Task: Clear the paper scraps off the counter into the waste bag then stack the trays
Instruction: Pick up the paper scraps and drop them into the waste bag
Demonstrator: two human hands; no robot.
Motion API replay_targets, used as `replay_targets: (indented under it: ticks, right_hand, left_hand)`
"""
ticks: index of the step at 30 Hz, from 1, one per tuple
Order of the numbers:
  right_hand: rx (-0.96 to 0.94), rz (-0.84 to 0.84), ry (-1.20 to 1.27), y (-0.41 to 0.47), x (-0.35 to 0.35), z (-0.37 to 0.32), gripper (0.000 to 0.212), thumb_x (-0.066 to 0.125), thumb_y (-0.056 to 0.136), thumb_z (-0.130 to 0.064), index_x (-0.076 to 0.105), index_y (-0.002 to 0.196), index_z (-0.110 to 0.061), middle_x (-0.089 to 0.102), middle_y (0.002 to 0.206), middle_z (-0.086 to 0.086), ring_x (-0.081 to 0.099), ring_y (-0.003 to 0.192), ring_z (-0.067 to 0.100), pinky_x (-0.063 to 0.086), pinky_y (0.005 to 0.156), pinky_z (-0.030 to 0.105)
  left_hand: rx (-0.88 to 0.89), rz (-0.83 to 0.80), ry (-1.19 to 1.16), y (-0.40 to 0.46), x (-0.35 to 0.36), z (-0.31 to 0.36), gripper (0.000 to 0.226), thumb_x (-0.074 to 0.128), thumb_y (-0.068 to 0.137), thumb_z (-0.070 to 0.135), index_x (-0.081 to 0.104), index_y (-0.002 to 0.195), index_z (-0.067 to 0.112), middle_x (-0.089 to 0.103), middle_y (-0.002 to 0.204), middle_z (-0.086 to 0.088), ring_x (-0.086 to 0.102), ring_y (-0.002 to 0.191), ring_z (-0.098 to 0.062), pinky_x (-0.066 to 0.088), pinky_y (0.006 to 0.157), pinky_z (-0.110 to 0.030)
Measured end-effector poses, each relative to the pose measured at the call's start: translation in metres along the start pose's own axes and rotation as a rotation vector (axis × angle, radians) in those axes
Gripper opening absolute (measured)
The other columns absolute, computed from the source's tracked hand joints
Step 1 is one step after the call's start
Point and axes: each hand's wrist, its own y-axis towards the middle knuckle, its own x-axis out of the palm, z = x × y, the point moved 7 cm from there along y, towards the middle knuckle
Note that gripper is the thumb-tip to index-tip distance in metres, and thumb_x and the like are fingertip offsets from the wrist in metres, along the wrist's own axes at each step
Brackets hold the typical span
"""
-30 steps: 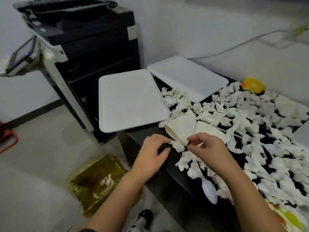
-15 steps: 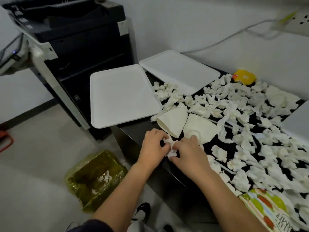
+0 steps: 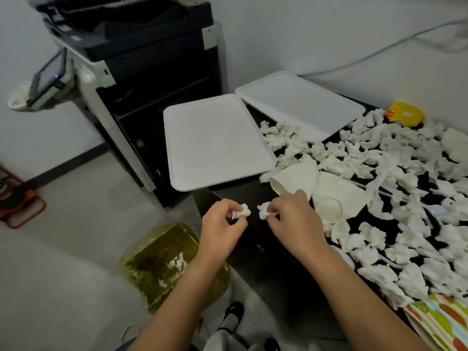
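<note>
Paper scraps (image 3: 395, 158), crumpled white, pinched in left hand (image 3: 222, 224) and right hand (image 3: 293, 216).

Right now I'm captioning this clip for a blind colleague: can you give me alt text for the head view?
A person's left hand and right hand each pinch a white paper scrap at the edge of a black counter strewn with more scraps. Two white trays lie side by side on it, and a yellow-green waste bag sits open on the floor below.
</note>
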Motion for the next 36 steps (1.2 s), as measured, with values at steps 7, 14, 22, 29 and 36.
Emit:
replay_targets:
  ticks: [7, 14, 22, 29, 36]
  right_hand:
    - [-0.243, -0.034, 0.059, 0.028, 0.039, -0.087, 0.017, 0.053, 0.091, -0.023, 0.066, 0.102, -0.020, 0.059, 0.101, -0.007, 0.040, 0.099, 0.013, 0.041, 0.059, 0.026]
    - [-0.410, -0.253, 0.035, 0.049, 0.125, -0.163, 0.019, 0.054, 0.091, -0.028, 0.064, 0.106, -0.023, 0.057, 0.104, -0.010, 0.040, 0.100, 0.011, 0.030, 0.054, 0.015]
    - [-0.332, -0.545, 0.079, 0.085, 0.259, -0.207, 0.019, 0.054, 0.086, -0.011, 0.066, 0.101, -0.014, 0.057, 0.108, -0.002, 0.043, 0.106, 0.016, 0.043, 0.074, 0.029]
    - [-0.197, -0.636, 0.144, 0.113, 0.344, -0.217, 0.021, 0.053, 0.085, 0.003, 0.067, 0.098, -0.002, 0.055, 0.107, 0.011, 0.055, 0.097, 0.027, 0.047, 0.084, 0.032]
    - [-0.183, -0.707, 0.107, 0.118, 0.373, -0.229, 0.044, 0.044, 0.086, 0.010, 0.056, 0.126, -0.005, 0.052, 0.124, 0.014, 0.051, 0.112, 0.028, 0.039, 0.093, 0.025]
  left_hand:
    - [-0.178, 0.150, -0.126, -0.013, -0.066, -0.068, 0.021, 0.067, 0.080, 0.012, 0.061, 0.082, 0.032, 0.063, 0.079, 0.013, 0.059, 0.077, -0.002, 0.048, 0.068, -0.018]
    - [-0.371, 0.267, -0.083, -0.021, -0.116, -0.174, 0.024, 0.068, 0.080, 0.013, 0.058, 0.082, 0.035, 0.062, 0.083, 0.014, 0.058, 0.085, -0.002, 0.050, 0.075, -0.025]
    - [-0.606, 0.341, -0.004, -0.021, -0.148, -0.296, 0.030, 0.070, 0.079, 0.018, 0.062, 0.109, 0.019, 0.065, 0.100, 0.006, 0.060, 0.093, -0.010, 0.050, 0.080, -0.027]
    - [-0.725, 0.283, 0.069, -0.007, -0.147, -0.377, 0.036, 0.069, 0.081, 0.028, 0.062, 0.115, 0.019, 0.068, 0.107, 0.000, 0.062, 0.098, -0.016, 0.052, 0.085, -0.038]
    - [-0.732, 0.204, 0.055, 0.008, -0.143, -0.404, 0.047, 0.066, 0.085, 0.030, 0.054, 0.129, 0.019, 0.061, 0.123, -0.003, 0.057, 0.112, -0.021, 0.048, 0.094, -0.039]
